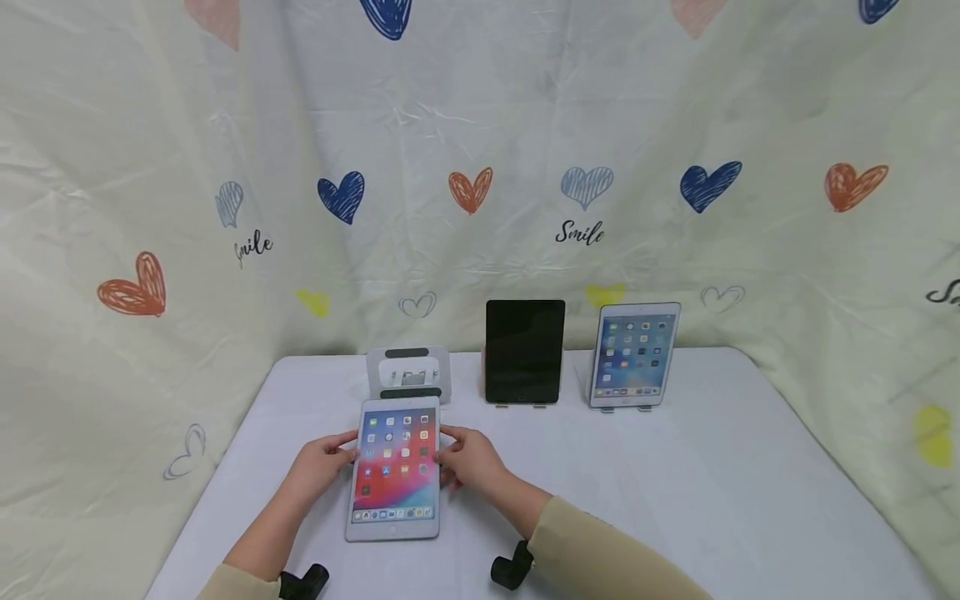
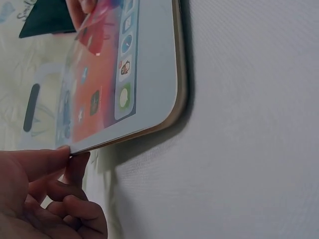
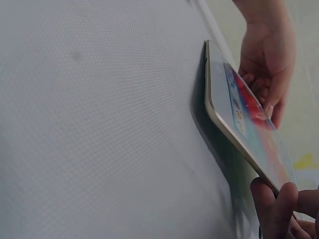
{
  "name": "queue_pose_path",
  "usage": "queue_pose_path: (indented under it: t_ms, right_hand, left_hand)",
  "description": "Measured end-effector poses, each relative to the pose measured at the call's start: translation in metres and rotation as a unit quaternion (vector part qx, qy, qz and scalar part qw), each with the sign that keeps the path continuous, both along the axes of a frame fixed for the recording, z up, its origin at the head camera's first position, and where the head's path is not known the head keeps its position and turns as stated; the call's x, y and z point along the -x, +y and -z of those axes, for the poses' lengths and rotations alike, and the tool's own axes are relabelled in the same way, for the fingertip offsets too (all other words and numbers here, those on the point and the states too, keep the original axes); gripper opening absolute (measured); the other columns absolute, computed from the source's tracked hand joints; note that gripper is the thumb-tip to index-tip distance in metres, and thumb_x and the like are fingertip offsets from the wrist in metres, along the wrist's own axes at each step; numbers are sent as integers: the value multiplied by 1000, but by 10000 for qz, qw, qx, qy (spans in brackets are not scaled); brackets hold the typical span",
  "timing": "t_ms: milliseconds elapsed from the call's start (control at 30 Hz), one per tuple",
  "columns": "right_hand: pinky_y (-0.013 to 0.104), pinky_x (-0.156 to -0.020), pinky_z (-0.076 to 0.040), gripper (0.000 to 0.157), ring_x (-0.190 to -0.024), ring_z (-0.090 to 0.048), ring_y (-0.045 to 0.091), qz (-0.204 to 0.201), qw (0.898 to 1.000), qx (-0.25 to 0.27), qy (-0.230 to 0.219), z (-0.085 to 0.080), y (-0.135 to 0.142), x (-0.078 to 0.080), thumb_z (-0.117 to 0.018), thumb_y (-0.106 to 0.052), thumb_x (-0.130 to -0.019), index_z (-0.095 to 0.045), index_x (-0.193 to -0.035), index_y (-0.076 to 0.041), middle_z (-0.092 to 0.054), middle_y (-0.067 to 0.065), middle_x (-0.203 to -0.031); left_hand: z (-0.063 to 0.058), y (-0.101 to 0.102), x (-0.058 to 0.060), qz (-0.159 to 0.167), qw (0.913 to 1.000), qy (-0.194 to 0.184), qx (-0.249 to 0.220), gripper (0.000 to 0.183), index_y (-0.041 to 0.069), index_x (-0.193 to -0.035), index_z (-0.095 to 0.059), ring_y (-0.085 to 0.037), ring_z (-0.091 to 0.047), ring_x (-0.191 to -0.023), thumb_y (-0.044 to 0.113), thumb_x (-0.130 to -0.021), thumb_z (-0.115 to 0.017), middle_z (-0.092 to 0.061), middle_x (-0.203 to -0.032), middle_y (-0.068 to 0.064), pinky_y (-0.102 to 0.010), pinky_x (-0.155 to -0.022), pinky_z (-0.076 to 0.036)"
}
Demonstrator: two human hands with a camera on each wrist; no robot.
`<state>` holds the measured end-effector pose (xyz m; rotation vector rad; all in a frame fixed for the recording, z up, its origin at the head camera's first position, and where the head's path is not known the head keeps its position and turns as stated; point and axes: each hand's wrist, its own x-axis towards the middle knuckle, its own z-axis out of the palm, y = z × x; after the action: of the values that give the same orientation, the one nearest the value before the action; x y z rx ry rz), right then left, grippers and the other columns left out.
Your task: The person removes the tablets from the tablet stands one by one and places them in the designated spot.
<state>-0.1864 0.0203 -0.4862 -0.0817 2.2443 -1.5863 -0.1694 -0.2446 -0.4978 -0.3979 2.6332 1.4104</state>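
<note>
A white tablet (image 1: 394, 467) with a lit home screen of app icons is held between both hands near the front of the table. My left hand (image 1: 321, 467) pinches its left edge, thumb and fingers on opposite faces, as the left wrist view shows at the tablet's rim (image 2: 149, 127). On the opposite edge, my right hand (image 1: 474, 460) pinches the tablet the same way; its fingertips (image 3: 286, 194) show in the right wrist view. The tablet tilts, its upper part raised off the cloth. Just behind it stands a grey-white tablet stand (image 1: 408, 360) with dark pads.
A black tablet (image 1: 524, 350) with a dark screen stands upright at the back middle. To its right, a lit white tablet (image 1: 636, 354) leans on another stand. A white cloth covers the table (image 1: 637, 492). Behind hangs a cream curtain (image 1: 510, 100) printed with hearts.
</note>
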Motion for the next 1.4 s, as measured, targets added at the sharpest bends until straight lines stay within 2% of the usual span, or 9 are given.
queue_pose_path:
  t_ms: [267, 533, 667, 867, 1000, 1133, 1400]
  right_hand:
    - [30, -56, -54, 60, -62, -67, 22, -138, 9999, -66, -73, 2, -2, -3, -73, -16, -91, -50, -145, -8, -67, 4, -80]
    - [30, -56, -53, 61, -60, -65, 21, -331, 9982, -492, 127, 3, -5, -4, -75, -16, -89, -51, -143, -5, -66, 5, -74]
    - [29, -55, -52, 59, -58, -63, 19, -386, 9963, -740, 201, 4, -7, -5, -76, -17, -88, -52, -141, -2, -65, 5, -71]
    - [29, -56, -51, 57, -57, -62, 21, -443, 9939, -1004, 101, 1, -8, -8, -76, -19, -88, -55, -138, -1, -64, 7, -67]
    - [28, -57, -51, 57, -57, -63, 21, -466, 9918, -1186, -15, -3, -9, -8, -76, -19, -88, -55, -137, -1, -64, 7, -68]
    - [29, -57, -52, 56, -58, -64, 22, -486, 9914, -1212, -55, -7, -8, -7, -76, -19, -88, -55, -137, 0, -64, 8, -69]
    - [29, -57, -52, 56, -59, -64, 24, -443, 9914, -1216, -182, -10, -9, -10, -76, -16, -88, -55, -136, 1, -64, 9, -72]
  left_hand:
    - [0, -1, -4, 134, 9997, -162, 146, 43, 5, -137, -59, -24, -53, -90, 20, -97, -63, -63, -93, -9, -32, -71, -47]
    - [0, -3, -7, 274, 9991, -186, 264, 44, 5, -138, -58, -22, -55, -88, 19, -97, -63, -63, -93, -8, -32, -72, -50]
    - [1, -4, -8, 371, 9984, -205, 369, 43, 5, -137, -59, -23, -56, -92, 17, -96, -64, -65, -98, -8, -35, -77, -52]
    - [2, -2, -9, 531, 9961, -275, 649, 40, 6, -134, -62, -31, -56, -110, 14, -95, -65, -65, -119, -15, -50, -92, -50]
    - [-1, 1, -8, 626, 9949, -361, 710, 43, 5, -134, -62, -30, -53, -106, 14, -93, -68, -64, -105, -10, -43, -85, -51]
    - [-6, 4, -7, 643, 9942, -425, 751, 45, 5, -135, -61, -26, -52, -99, 13, -92, -69, -57, -90, -7, -34, -75, -46]
    - [-5, 2, -9, 705, 9930, -504, 808, 47, 5, -135, -61, -23, -51, -94, 12, -90, -71, -54, -86, -7, -32, -71, -46]
